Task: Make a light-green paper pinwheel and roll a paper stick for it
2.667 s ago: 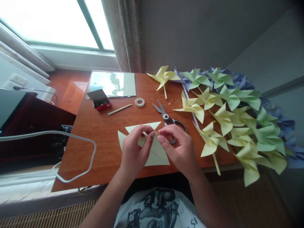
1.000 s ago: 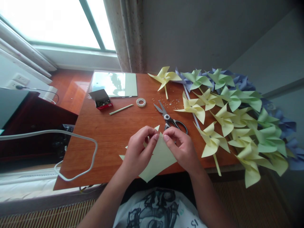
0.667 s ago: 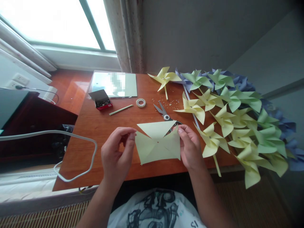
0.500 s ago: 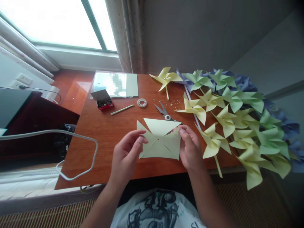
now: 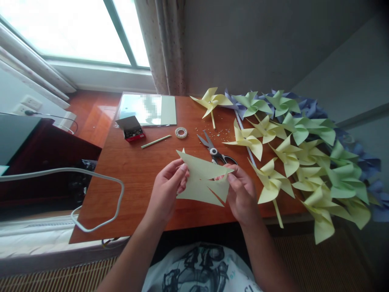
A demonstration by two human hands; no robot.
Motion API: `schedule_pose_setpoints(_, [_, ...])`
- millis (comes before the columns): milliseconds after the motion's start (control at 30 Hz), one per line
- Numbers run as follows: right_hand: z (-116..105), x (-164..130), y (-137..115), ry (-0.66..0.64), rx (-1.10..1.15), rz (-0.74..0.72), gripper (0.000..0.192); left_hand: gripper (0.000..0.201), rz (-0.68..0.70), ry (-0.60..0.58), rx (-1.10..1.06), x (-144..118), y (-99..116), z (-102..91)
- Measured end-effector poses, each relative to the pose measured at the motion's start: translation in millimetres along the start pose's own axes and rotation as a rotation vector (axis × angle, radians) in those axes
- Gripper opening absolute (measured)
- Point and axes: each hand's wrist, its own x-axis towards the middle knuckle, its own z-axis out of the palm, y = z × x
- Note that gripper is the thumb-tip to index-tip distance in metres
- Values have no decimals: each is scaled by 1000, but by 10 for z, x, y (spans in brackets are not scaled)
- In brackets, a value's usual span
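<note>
I see the left hand (image 5: 166,190) and right hand (image 5: 242,190) pinching the cut paper square (image 5: 204,180) by opposite edges. Advice: I would grip lightly, avoid creasing flaps.

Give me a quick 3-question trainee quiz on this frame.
1. True or false: both hands hold the cut yellow paper square.
2. Which lies nearest the right hand? A tape roll B scissors C pin box
3. What lies between the pin box and the tape roll?

Key: 1 true, the left hand grips its left edge. 2 B. 3 A pale paper stick.
</note>
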Motion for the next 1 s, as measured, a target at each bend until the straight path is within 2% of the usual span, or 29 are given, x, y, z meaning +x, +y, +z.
schedule_pose_setpoints(133, [23, -39, -23, 13, 22, 38, 14, 22, 124, 91, 66, 59, -13, -39])
schedule_pose_setpoints(267, [-8, -94, -14, 19, -26, 107, 19, 17, 251, 96, 171, 95, 0, -68])
schedule_pose_setpoints(400, [-137, -111, 30, -16, -108, 157, 21, 17, 328, 129, 305, 87, 54, -61])
schedule_pose_setpoints(467, [-213, -86, 28, 61, -182, 76, 19, 16, 369, 131, 374, 77, 78, -55])
schedule_pose_setpoints(567, [-261, -14, -53, 167, -306, -133, 14, 14, 424, 68, 526, 58, 89, -48])
schedule_pose_setpoints(633, [-218, 40, -150, 128, -388, -223, 9, 12, 473, 17, 652, 35, 85, -30])
schedule_pose_setpoints(733, [-71, 110, -293, -20, -506, -304, 6, 10, 547, -54, 810, -22, 75, 31])
schedule_pose_setpoints(867, [96, 165, -371, -166, -572, -323, 5, 10, 567, -132, 909, -100, 66, 112])
schedule_pose_setpoints(1000, [108, 169, -356, -197, -613, -301, 7, 12, 571, -181, 945, -123, 53, 115])
